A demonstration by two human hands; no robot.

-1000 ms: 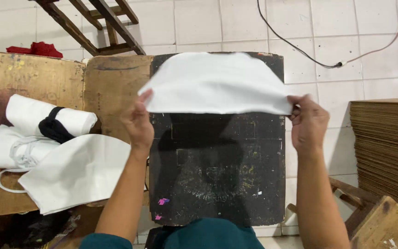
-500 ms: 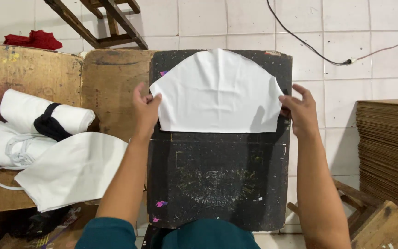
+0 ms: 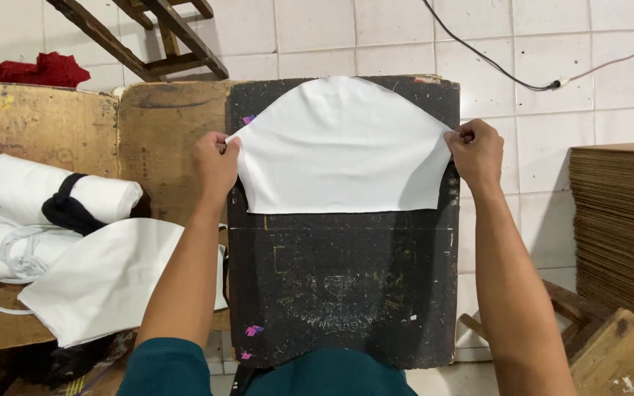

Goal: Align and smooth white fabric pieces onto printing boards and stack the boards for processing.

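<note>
Both hands (image 3: 216, 165) (image 3: 476, 152) pinch white cloth (image 3: 339, 150) edges, flat on black board (image 3: 339, 293).

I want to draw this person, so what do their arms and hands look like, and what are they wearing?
Both arms are bare from the wrist nearly to the shoulder. The left hand and right hand wear no gloves, and I can see no rings, watch or bracelets. A dark teal short-sleeved shirt shows on the left upper arm and across the chest at the picture's bottom edge.
</note>
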